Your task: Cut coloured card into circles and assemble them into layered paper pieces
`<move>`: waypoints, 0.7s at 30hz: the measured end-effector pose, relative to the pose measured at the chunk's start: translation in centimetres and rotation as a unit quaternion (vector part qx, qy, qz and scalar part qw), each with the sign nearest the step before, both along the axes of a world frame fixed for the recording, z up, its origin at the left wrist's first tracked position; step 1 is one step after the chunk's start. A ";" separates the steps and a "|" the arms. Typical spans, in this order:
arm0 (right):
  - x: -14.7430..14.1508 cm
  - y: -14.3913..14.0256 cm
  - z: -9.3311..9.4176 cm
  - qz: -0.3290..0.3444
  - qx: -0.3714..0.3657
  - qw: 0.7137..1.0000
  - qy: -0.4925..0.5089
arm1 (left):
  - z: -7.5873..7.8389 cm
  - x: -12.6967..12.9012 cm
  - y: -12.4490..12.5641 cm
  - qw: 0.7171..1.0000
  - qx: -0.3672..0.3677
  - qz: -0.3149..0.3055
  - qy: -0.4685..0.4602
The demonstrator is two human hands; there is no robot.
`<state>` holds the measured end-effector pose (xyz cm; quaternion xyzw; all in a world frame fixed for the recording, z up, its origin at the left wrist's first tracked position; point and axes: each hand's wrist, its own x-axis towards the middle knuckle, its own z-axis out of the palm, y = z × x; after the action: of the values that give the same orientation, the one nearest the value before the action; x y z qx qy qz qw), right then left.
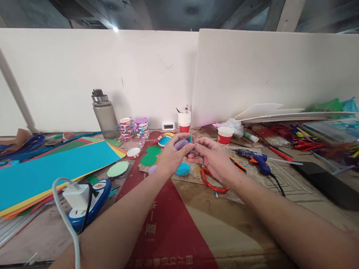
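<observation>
My left hand (pixel 169 157) is closed around a small purple round piece (pixel 181 144), which shows between thumb and fingers. Fingertips of my right hand (pixel 214 155) are pinched together against the left ones. A small blue bit (pixel 190 139) shows where they meet; which hand grips it I cannot tell. Below the hands lies a blue paper disc (pixel 183 169). Red-handled scissors (pixel 214 187) rest under my right hand, partly hidden by it. Green paper discs (pixel 149 159) are to the left of my left hand.
A blue glue gun (pixel 262 163) and a black phone (pixel 333 185) lie to the right. A paper cup (pixel 225 135) stands behind my right hand. At left are coloured sheets (pixel 49 173), a power strip (pixel 101 195) and a bottle (pixel 106 117). A white cable (pixel 75 245) crosses my left forearm.
</observation>
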<state>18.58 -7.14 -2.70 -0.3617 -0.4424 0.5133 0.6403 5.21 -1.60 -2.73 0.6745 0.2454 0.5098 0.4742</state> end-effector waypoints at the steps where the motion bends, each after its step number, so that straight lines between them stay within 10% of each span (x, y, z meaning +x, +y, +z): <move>1: 0.0 0.0 0.1 0.010 -0.005 1.000 0.007 | 0.0 -0.1 0.1 1.000 -0.009 -0.016 0.000; 21: 0.5 0.1 0.2 0.043 -0.032 0.999 0.005 | -1.0 -0.4 0.8 0.997 -0.037 -0.071 0.004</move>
<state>19.03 -6.99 -2.52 -0.3600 -0.4381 0.5559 0.6078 4.81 -0.79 -3.76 0.6746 0.2172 0.4626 0.5327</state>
